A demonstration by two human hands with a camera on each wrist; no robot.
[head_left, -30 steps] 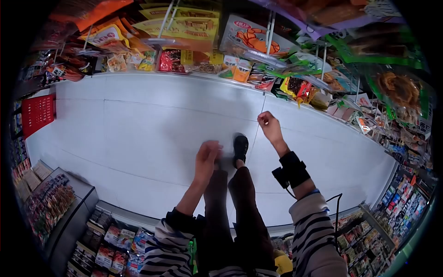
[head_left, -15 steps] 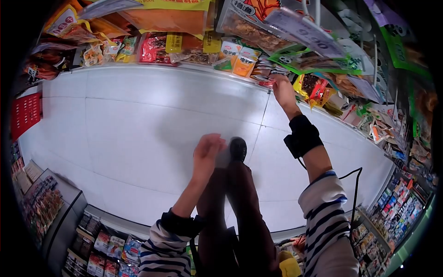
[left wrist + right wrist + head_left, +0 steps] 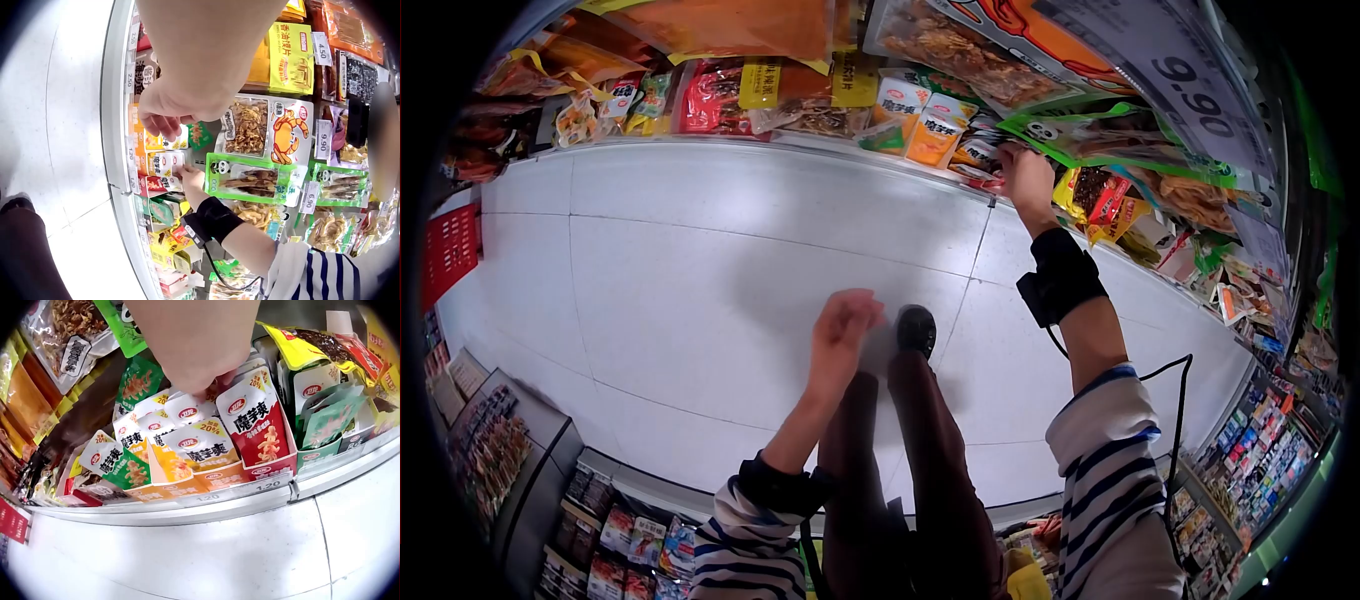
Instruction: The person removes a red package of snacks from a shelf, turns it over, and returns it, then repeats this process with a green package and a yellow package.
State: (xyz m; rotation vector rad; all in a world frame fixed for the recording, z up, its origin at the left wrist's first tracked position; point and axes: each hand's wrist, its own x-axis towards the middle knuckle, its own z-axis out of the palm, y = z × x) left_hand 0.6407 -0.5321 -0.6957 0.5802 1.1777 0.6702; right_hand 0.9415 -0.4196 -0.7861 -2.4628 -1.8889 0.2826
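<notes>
On the bottom shelf, my right hand [image 3: 1028,178] reaches in among small white-topped snack packets. Its fingertips sit at the top edge of a red-and-white snack packet [image 3: 257,422] in the right wrist view, partly hidden behind it; I cannot tell whether they pinch it. Beside that stand orange-and-white packets [image 3: 200,447] and a green-and-white packet [image 3: 119,459] in open display boxes. My left hand [image 3: 845,315] hangs over the floor with loosely curled fingers and holds nothing. In the left wrist view, that hand overlaps the shelf goods.
Larger bagged snacks hang above, including a green panda bag [image 3: 250,179] and a crab-picture bag [image 3: 290,128]. A price tag [image 3: 1180,85] juts out near the right arm. The shelf lip [image 3: 187,515] runs along the floor. A red basket [image 3: 450,255] stands at far left.
My right hand has gone from over the floor forward to the shelf and in among the packets. The left hand has barely moved. The head view has come nearer the shelf.
</notes>
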